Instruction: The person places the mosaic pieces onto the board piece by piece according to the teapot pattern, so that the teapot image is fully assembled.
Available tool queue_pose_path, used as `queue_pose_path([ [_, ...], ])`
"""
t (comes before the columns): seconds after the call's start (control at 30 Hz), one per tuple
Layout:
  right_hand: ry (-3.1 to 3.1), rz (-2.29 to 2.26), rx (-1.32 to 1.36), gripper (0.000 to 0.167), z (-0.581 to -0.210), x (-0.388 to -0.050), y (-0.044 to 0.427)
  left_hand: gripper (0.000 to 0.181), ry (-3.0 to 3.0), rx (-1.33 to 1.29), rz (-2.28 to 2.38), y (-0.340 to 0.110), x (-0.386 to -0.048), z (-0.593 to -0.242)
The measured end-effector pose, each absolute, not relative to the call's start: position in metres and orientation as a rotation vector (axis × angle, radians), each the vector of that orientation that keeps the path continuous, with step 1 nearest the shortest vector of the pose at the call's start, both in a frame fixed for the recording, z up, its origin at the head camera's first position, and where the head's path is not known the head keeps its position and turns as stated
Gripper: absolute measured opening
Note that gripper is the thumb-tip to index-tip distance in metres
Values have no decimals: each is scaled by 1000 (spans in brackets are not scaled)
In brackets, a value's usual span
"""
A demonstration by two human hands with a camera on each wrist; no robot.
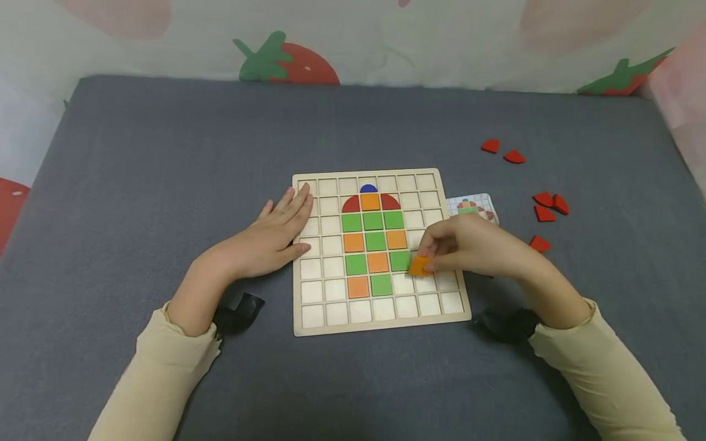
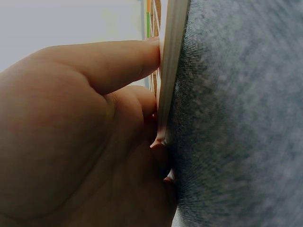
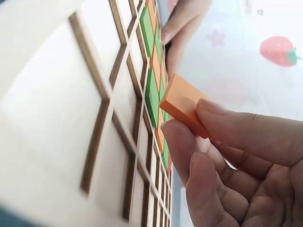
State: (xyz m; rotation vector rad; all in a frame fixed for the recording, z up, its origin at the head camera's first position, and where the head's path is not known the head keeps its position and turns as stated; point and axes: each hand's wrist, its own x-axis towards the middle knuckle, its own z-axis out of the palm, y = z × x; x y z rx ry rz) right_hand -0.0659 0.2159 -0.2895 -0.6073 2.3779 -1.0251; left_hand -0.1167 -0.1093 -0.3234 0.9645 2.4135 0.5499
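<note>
A wooden grid board (image 1: 312, 316) lies on the grey cloth. Green and orange square tiles fill its middle cells, with two red quarter-round pieces and a blue half-round piece (image 1: 368, 188) toward the far edge. My left hand (image 1: 259, 245) rests on the board's left edge with fingers extended; its thumb touches the rim in the left wrist view. Between thumb and fingertips, my right hand (image 1: 474, 245) pinches an orange square tile (image 3: 182, 101). That tile is tilted above the cells right of the green tile (image 1: 399, 261).
A printed pattern card (image 1: 486, 205) lies partly under the board's right side, partly hidden by my right hand. Several loose red pieces (image 1: 544, 214) are scattered on the cloth further right. A strawberry-print curtain (image 1: 419, 55) hangs behind the table's far edge.
</note>
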Motion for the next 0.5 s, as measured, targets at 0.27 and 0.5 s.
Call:
queue_pose_path([
  [0.27, 2426, -976, -663, 9, -291, -67, 201, 69, 2420, 974, 564, -109, -116, -325],
  [0.5, 2443, -960, -645, 9, -297, -66, 195, 70, 2422, 966, 566, -109, -117, -325],
])
